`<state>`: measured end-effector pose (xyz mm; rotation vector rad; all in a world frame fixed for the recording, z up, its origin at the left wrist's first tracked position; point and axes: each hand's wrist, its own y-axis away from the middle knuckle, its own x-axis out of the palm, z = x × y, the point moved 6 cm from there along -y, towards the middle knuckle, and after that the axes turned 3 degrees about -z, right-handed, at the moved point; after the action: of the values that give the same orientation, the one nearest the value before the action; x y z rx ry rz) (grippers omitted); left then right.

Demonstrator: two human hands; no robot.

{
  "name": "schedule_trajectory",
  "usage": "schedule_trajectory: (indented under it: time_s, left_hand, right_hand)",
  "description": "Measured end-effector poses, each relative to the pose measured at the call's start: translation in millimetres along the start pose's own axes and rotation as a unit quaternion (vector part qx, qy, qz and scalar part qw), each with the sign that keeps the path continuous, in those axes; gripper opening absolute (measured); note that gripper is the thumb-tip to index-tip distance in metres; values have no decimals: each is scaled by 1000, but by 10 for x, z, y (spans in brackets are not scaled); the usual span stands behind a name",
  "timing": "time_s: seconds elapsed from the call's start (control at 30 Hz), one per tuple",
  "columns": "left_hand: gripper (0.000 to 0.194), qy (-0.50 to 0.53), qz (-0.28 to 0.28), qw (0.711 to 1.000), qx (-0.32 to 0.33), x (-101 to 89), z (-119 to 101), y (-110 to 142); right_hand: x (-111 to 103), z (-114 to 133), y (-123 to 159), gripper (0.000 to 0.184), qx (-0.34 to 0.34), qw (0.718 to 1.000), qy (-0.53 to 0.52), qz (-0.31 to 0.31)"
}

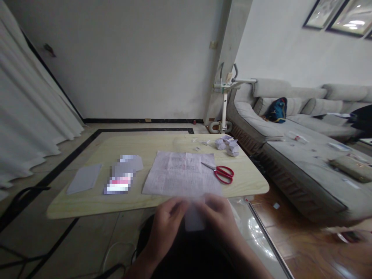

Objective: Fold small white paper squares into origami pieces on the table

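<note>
Between my hands, just off the near edge of the table, is a small piece of white paper [194, 219]. My left hand [171, 217] pinches it from the left with thumb and fingertips. On its other side my right hand [216, 213] grips it the same way, a little blurred. Beyond my fingers a large creased printed sheet [180, 178] lies flat on the table. Scissors with red handles [225, 174] rest partly on its right edge, their blades pointing left.
The pale wooden table [95, 203] also bears a white paper stack [85, 179], a pixelated item [120, 176], folded paper shapes [229, 145] and scraps [205, 142]. To the right stands a grey sofa [302, 162]; a white curtain [31, 100] hangs at left.
</note>
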<state>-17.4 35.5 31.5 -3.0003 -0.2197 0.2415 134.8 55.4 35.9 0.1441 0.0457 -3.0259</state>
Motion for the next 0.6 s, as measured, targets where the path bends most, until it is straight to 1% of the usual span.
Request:
schedule_trajectory:
  time_s: [0.3, 0.6]
  left_hand:
    - [22, -1, 5, 1000, -8, -1, 18, -9]
    - [24, -8, -16, 1000, -18, -42, 30, -44]
  right_hand:
    - [20, 9, 20, 36, 8, 1000, -10, 3]
    - [4, -48, -5, 37, 26, 1000, 6, -4]
